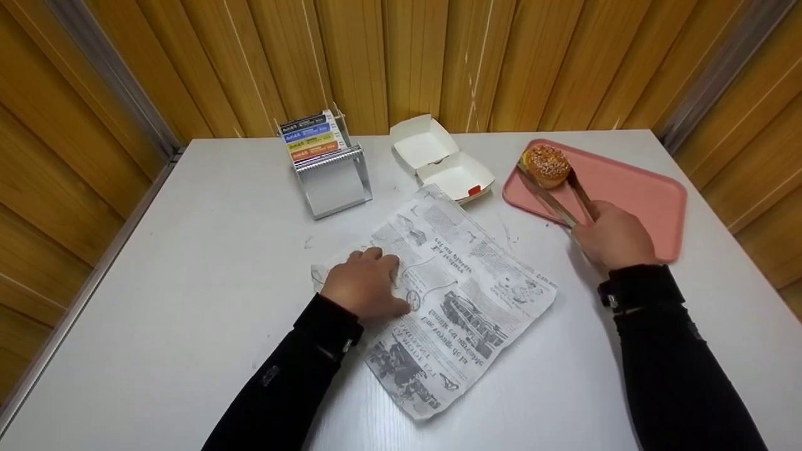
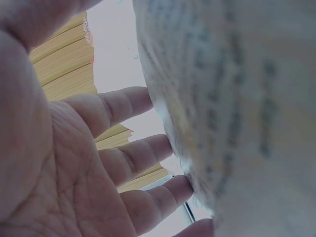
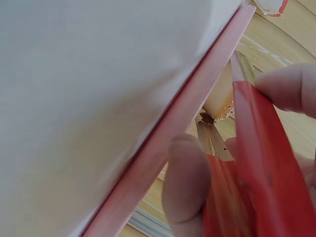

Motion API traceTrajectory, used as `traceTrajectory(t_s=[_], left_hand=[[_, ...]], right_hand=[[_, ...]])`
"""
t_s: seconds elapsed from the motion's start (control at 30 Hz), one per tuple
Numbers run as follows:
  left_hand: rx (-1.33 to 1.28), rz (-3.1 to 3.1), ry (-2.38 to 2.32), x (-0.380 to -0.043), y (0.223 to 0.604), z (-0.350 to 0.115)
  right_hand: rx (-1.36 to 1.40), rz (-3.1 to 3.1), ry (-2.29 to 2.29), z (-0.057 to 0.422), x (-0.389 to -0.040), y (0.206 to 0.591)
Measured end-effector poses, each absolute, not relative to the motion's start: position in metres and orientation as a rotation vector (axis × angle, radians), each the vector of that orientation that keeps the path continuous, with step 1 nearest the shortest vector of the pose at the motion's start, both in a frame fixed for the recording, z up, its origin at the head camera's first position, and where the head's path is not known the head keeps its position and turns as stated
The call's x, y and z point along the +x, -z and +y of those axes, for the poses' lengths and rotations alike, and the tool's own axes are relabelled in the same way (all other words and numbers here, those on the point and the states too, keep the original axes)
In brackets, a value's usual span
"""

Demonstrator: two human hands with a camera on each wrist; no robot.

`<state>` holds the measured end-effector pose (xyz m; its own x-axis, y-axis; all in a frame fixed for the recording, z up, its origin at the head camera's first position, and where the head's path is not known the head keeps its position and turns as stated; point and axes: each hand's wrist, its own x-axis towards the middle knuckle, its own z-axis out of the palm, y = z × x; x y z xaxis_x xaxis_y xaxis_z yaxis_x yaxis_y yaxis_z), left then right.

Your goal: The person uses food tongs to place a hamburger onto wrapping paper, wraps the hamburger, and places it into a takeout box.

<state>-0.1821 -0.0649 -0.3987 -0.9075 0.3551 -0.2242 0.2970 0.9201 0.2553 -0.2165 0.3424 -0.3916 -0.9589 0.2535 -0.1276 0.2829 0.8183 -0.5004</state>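
Note:
A sheet of newsprint wrapping paper (image 1: 448, 288) lies spread on the white table (image 1: 188, 263). My left hand (image 1: 366, 282) rests on the paper's left corner with its fingers fairly straight; the left wrist view shows the fingers (image 2: 123, 158) against the paper's edge (image 2: 222, 108). My right hand (image 1: 611, 238) grips metal tongs (image 1: 557, 200), whose tips close on a sesame bun (image 1: 546, 165) on the pink tray (image 1: 633, 188). In the right wrist view, my fingers (image 3: 185, 187) curl round the tongs' red handles (image 3: 256, 163) beside the tray's rim (image 3: 192, 108).
An open white clamshell box (image 1: 442, 160) lies behind the paper. A metal rack with coloured cards (image 1: 322, 160) stands at the back left. Wooden panel walls close in the table on three sides.

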Motion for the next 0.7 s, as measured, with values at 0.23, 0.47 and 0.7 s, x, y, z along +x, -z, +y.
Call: traceTrajectory(t_s=[0.23,0.47,0.7], left_hand=[[0.489,2.808,-0.288,-0.186,0.399,-0.064],[0.473,2.763,-0.273,-0.192,0.397,-0.063],[0.485,2.747,-0.246,-0.199,0.397,-0.064]], right_hand=[[0.428,3.005,0.872,0.344,-0.214,0.386],[0.148,3.09,0.973,0.337,-0.2,0.365],[-0.438,2.908,1.01,0.319,-0.18,0.36]])
